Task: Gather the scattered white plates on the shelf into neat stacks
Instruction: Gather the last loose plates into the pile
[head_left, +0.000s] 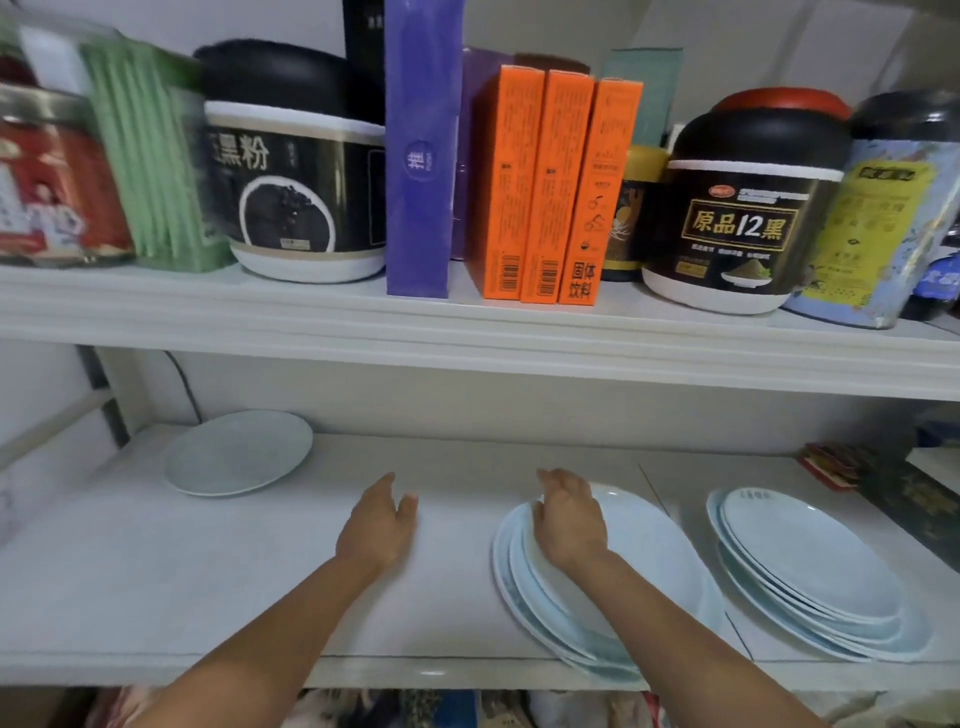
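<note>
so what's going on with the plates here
A person is tidying white plates on the lower shelf. Their right hand rests on the middle stack, fingers bent over its far rim. The left hand is open above bare shelf, holding nothing. The right stack sits beside the middle one, and a single plate lies alone at the back left, not yet gathered.

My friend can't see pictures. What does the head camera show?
A person's right hand rests on an untidy stack of white plates on the lower shelf; the left hand hovers open beside it. Another stack sits to the right, one single plate lies back left, and jars and boxes fill the upper shelf.
</note>
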